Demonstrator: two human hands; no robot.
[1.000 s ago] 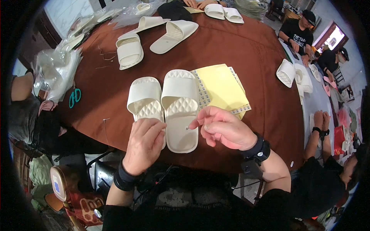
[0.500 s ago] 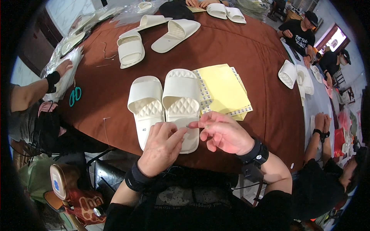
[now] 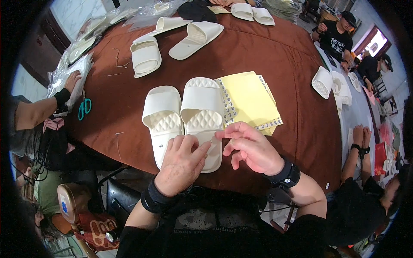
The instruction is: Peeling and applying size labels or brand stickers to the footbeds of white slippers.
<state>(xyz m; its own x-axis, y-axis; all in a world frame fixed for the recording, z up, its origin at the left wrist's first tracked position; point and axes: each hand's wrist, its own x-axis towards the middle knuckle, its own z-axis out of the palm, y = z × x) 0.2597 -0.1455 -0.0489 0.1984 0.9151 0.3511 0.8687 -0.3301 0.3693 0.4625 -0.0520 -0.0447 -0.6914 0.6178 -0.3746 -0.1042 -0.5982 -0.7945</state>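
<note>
A pair of off-white slide slippers lies side by side before me, toes pointing away: the left slipper (image 3: 162, 104) and the right slipper (image 3: 202, 101), both with quilted footbeds. My left hand (image 3: 180, 161) is bent over their inner edges at the heel end, its thumb across the right slipper's insole. A small dark mark shows at the heel of the left slipper. Above the right slipper's outer edge, my right hand (image 3: 254, 148) has its fingers apart, index fingertip near the left thumb. Anything tiny at that fingertip cannot be made out. Yellow sticker sheets (image 3: 249, 96) with printed label strips lie beside the right slipper.
Further slippers (image 3: 195, 38) rest at the back of the brown-covered table (image 3: 275, 51). Teal-handled scissors (image 3: 84, 109) and clear plastic bags (image 3: 81, 71) are at left, near another person's hand (image 3: 72, 81). Other people sit at the right, with slippers (image 3: 322, 81) nearby.
My right index finger has drawn slightly up and right, away from my left thumb. My left hand stays on the slippers. The person at left has shifted their hand a little.
</note>
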